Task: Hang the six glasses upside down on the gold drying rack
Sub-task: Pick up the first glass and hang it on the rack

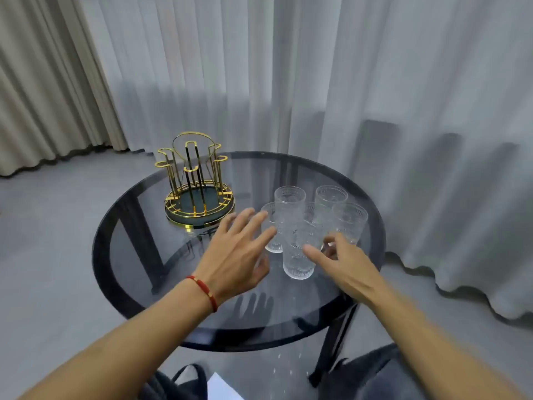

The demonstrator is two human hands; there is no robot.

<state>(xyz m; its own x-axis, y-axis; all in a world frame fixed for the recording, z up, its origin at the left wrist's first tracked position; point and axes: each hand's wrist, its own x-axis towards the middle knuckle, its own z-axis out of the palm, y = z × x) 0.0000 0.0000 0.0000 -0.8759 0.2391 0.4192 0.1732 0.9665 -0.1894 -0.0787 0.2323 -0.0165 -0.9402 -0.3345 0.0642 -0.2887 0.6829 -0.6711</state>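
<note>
Several clear ribbed glasses stand upright in a cluster on the right half of a round dark glass table (138, 226). The nearest glass (298, 264) is between my two hands. The gold drying rack (194, 180), with upright prongs and a round dark base, stands at the table's far left and holds nothing. My left hand (239, 249), with a red bracelet on the wrist, hovers with spread fingers just left of the glasses. My right hand (343, 261) reaches in from the right, fingers apart, its fingertips close to the nearest glass. Neither hand holds anything.
White sheer curtains (317, 82) hang right behind the table, beige drapes (43, 82) at the left. The grey floor surrounds the table. A dark bag (184, 379) lies below the table's near edge.
</note>
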